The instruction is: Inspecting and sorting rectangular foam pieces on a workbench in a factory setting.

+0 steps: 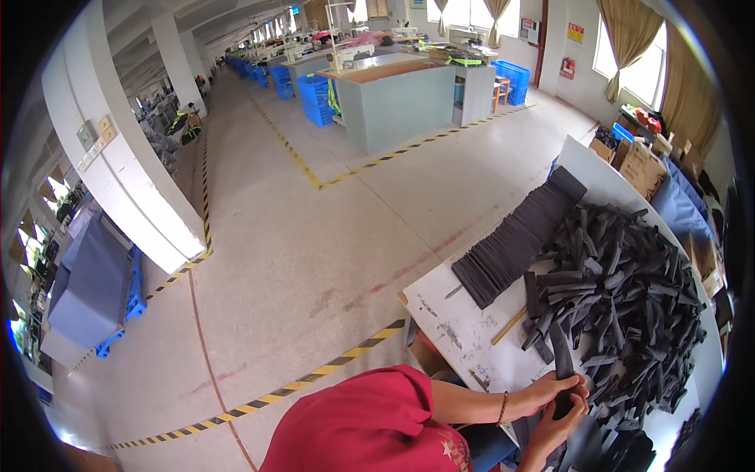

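Note:
My left hand (545, 395), with a beaded bracelet at its wrist, grips a black fabric strip (561, 352) near the table's front edge. My right hand (560, 429) closes on the same strip just below, its fingers bent round a folded part. The strip's upper end points away from me across the white table (452, 318). Right of my hands spreads a large loose heap of black fabric strips (621, 291). Beyond it lies a long, neat row of stacked black strips (519, 236). More dark fabric (625, 452) sits below my hands, partly cut off.
A thin wooden stick (510, 325) lies on the table by the heap. Cardboard boxes (643, 169) and blue cloth (680, 197) are at the far right. Ahead stand a grey-green workbench (401, 110) and blue crates (316, 101). A white pillar (118, 157) rises at left.

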A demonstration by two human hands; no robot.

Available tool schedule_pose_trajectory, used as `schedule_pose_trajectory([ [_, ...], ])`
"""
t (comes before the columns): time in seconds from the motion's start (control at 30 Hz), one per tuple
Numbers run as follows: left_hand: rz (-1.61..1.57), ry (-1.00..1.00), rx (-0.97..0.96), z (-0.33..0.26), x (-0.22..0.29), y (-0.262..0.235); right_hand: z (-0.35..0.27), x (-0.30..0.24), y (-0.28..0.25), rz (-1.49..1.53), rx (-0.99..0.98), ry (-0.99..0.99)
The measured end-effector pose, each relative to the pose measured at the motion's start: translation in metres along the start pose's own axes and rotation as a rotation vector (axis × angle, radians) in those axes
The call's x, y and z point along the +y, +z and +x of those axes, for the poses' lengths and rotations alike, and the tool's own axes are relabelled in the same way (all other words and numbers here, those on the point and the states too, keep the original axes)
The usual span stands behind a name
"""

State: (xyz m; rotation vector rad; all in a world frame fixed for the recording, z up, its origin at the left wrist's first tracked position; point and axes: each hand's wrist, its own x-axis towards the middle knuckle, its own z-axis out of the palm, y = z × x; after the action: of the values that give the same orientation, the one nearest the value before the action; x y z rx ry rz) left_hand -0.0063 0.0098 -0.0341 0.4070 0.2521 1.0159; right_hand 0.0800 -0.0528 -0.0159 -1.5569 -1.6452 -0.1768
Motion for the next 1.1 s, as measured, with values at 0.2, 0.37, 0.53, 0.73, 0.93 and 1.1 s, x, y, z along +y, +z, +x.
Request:
schedule_pose_trajectory([
  [0.2,0.147,0.167,0.037,0.008,0.019,0.007,0.009,-0.002,-0.038,-0.042,-0.142,-0.06],
  [0.37,0.096,0.18,0.018,0.008,0.02,0.018,0.015,-0.01,-0.041,0.04,-0.085,-0.181],
  [0.53,0.055,0.194,0.006,0.005,0.02,0.015,0.015,-0.01,-0.037,0.06,-0.102,-0.213],
  [0.73,-0.043,0.139,0.067,0.003,0.007,0.012,0.016,-0.013,-0.033,0.1,-0.141,-0.159],
  [0.93,-0.029,0.017,-0.051,-0.001,-0.009,0.014,0.003,0.022,-0.019,0.04,-0.194,-0.131],
  [1.1,-0.063,0.031,0.034,-0.002,0.006,0.005,0.023,-0.012,-0.022,0.093,-0.275,-0.037],
])
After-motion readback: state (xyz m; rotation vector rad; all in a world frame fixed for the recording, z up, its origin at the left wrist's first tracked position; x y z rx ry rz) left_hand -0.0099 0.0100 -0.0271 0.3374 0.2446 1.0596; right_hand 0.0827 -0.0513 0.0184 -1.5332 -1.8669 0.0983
